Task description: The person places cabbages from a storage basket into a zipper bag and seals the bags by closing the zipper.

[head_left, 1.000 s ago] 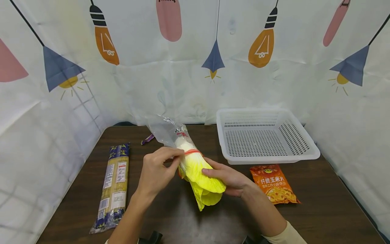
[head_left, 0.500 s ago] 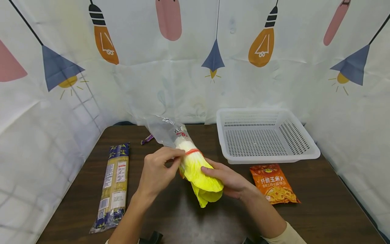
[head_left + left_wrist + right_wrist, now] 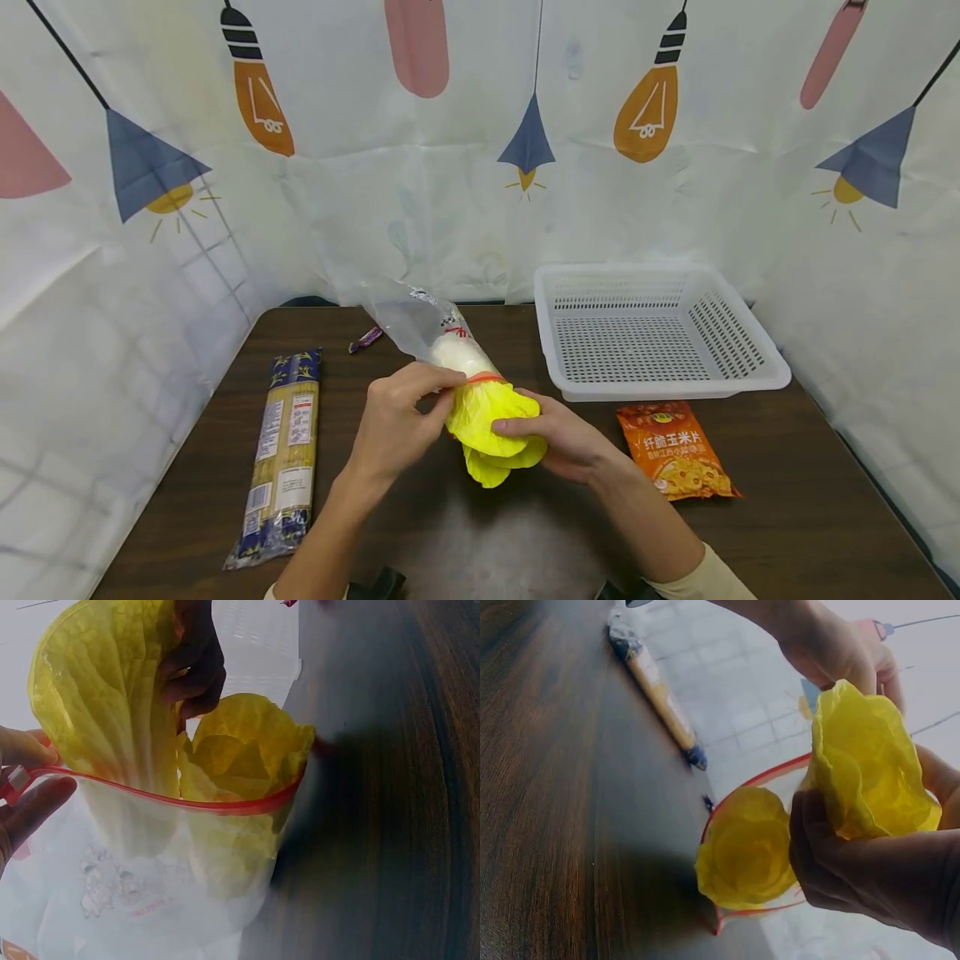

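Napa cabbage [image 3: 870,765], yellow-leaved and upended, sits in the right grip [image 3: 558,437], its lower part inside a clear zip bag [image 3: 405,321]. Fingers and thumb are wrapped around its leaves, a full hold rather than a pinch. Beside it, just past the fingers in both wrist views, a second cabbage [image 3: 232,761] stands within the bag's mouth, leaf tips above the red zip strip [image 3: 217,806]. From where I stand, the left grip [image 3: 405,412] is narrow, pinching that strip at one end.

Under both grips runs a dark brown wood-grain surface [image 3: 450,550], with a pale sheen on the side nearest the person. Left of the left grip lies a clear noodle pack [image 3: 288,442] with blue ends; beyond that grip, a small purple-wrapped item [image 3: 366,339]. Right of the right grip rests an orange corn-chip packet [image 3: 678,450], and farther out behind it a white perforated basket [image 3: 660,393]. Pale cloth [image 3: 465,225] walls the far side and both flanks, printed with orange bulbs, blue lamps and pink shapes; a grid pattern shows faintly on the left.
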`<state>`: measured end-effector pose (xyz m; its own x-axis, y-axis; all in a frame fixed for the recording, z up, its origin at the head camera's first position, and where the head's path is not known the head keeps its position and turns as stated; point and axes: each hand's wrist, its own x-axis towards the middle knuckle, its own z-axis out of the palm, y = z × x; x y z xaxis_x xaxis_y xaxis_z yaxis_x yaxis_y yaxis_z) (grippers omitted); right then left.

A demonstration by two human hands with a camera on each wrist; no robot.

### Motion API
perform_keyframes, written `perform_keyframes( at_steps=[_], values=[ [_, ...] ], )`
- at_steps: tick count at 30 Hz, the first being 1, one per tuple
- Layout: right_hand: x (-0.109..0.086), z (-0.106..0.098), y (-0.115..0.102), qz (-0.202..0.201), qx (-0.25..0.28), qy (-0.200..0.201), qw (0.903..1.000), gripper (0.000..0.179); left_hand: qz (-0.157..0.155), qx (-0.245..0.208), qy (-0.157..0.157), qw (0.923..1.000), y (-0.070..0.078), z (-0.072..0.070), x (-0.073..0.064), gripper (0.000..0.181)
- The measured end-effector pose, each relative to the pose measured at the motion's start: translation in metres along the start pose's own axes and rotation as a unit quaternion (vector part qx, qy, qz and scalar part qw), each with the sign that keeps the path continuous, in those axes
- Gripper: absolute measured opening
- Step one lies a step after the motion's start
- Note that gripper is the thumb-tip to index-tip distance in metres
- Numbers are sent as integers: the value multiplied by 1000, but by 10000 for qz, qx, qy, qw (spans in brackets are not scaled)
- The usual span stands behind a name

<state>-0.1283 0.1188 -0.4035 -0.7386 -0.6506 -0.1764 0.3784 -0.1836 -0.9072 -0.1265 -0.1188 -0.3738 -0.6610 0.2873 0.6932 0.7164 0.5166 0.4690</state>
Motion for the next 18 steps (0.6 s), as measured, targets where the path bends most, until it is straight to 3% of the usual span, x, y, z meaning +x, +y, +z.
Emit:
perform_keyframes(
  at_steps=[10,14,18],
  values=[
    [2,1,2,175,-39,391,9991,43,-27,129,40,9999,-1,1,0,22],
    [4,5,4,114,-399,984,9943,51,25,146,71,9999,-2,2,0,22],
    [7,10,7,-16,-612,1694,9836,62,123,119,49,9998,-2,4,-1,23]
  ],
)
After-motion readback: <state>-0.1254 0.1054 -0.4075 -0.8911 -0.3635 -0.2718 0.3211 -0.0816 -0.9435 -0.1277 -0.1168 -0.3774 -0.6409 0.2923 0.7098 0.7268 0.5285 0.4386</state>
